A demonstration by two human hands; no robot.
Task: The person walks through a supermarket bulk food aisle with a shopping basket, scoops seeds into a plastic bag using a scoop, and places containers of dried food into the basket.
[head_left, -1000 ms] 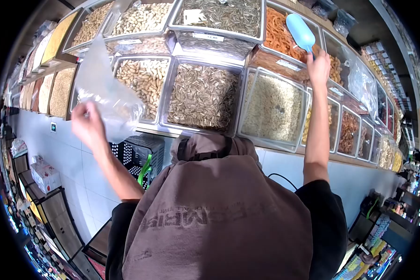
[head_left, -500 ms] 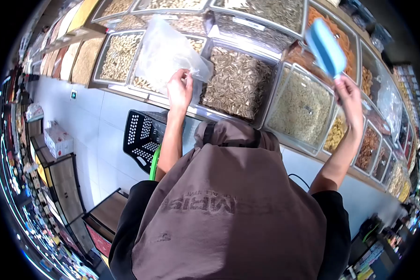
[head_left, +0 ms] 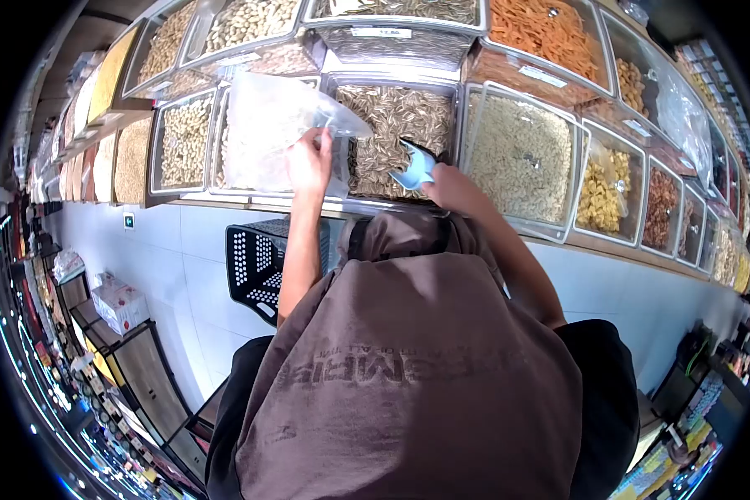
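Observation:
My left hand (head_left: 310, 162) pinches the edge of a clear plastic bag (head_left: 262, 137), which hangs over the neighbouring bin of nuts and the left side of the sunflower seed bin. In my right hand (head_left: 458, 190) is a light blue scoop (head_left: 417, 167), its front end down in the striped sunflower seeds (head_left: 392, 117). The scoop is at the near right part of that open bin, a short way right of the bag. Whether the bag holds anything is hard to see.
To the right stands a lidded bin of pale green seeds (head_left: 521, 154), then a bin of yellow pieces (head_left: 602, 196). Peanuts (head_left: 185, 137) fill a bin at the left. Behind is a raised row with orange strips (head_left: 542, 37). A black shopping basket (head_left: 254, 267) stands on the floor below.
My right hand has brought the scoop from the raised position at the right down and left into the sunflower seeds. My left hand keeps hold of the bag. The view has shifted a little.

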